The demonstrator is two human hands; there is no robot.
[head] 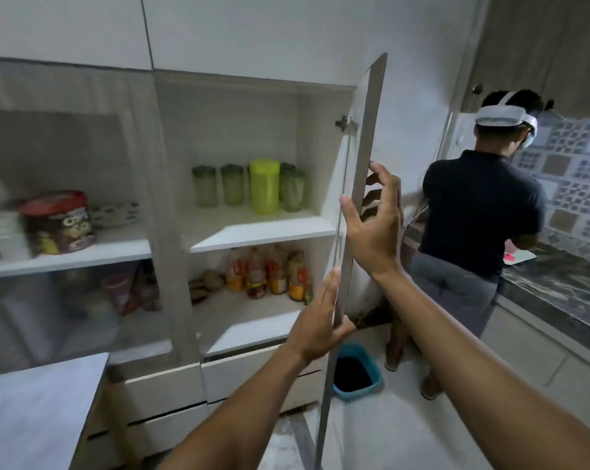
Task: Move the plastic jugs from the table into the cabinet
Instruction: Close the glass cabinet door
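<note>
A tall yellow-green plastic jug point(264, 185) stands on the upper shelf point(253, 228) of the open cabinet, with several smaller green-lidded jugs point(232, 184) around it. The glass cabinet door point(354, 212) stands edge-on toward me. My left hand point(317, 320) lies flat against the door's lower edge, fingers straight, thumb under the edge. My right hand point(375, 225) is higher up at the door's edge, fingers spread and curled around it. Neither hand holds a jug.
Bottles point(270, 273) fill the shelf below. A cereal tub point(58, 222) sits behind the closed glass door at left. A table corner point(32, 412) is at the lower left. A blue bin point(354, 371) stands on the floor. Another person point(473, 225) stands at the right counter.
</note>
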